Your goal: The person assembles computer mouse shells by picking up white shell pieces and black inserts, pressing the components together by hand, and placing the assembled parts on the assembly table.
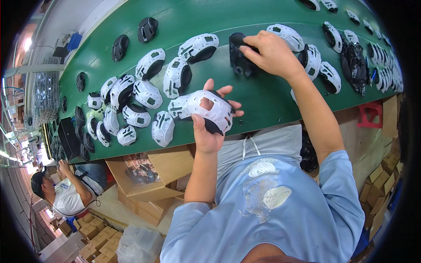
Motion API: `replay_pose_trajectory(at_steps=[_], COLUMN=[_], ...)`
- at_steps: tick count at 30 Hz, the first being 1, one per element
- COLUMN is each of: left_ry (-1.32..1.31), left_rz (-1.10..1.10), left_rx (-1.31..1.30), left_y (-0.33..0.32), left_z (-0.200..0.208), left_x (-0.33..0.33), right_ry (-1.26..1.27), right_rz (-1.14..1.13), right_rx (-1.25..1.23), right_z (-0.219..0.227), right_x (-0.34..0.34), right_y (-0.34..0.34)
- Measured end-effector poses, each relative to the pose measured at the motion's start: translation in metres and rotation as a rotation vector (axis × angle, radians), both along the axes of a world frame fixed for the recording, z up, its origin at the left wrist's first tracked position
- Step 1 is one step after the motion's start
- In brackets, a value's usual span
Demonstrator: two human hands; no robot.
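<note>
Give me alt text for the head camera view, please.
A person's left hand cradles a white shell over a green table, while the right hand touches a black part. Similar shells lie scattered across the table, and another person is at lower left.

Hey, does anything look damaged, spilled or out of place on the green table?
Only some tiny dark bits, lying loose by the near edge of the green table, apart from the scattered white shells; too small to identify. Otherwise nothing stands out; the held white shell in the left hand shows no obvious damage.
</note>
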State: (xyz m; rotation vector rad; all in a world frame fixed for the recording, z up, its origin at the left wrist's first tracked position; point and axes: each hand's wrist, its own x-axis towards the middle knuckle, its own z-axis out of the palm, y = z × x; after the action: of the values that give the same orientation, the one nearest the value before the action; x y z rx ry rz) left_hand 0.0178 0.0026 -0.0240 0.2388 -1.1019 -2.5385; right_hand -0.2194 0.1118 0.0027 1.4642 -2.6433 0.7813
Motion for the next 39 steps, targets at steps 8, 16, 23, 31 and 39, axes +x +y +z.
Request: replay_pose_trajectory(at_steps=[8, 16, 23, 31, 39], left_ry=[-0.016, -0.041, -0.023, 0.020, 0.199], left_rz=[0.040, 0.169, 0.210, 0.302, 0.121], left_rx=[-0.077, -0.327, -0.373, -0.661, 0.069], left_y=[0.004, 0.044, 0.051, 0.044, 0.033], left_z=[0.009, 0.030, 0.023, 0.006, 0.028], left_x=[-0.008, -0.022, -0.021, -0.020, -0.026], right_ry=[-0.523, -0.435, -0.128, -0.259, -0.245], right_rz=[0.141, 0.237, 0.172, 0.243, 0.071], right_rx=[-0.722, -0.717, -0.776, -0.689, -0.711], right_z=[0.065, 0.019, -0.001, -0.012, -0.007], right_x=[0.053, 0.126, 0.127, 0.134, 0.142], right_y=[0.041, 0.020, 0.033, 0.047, 0.060])
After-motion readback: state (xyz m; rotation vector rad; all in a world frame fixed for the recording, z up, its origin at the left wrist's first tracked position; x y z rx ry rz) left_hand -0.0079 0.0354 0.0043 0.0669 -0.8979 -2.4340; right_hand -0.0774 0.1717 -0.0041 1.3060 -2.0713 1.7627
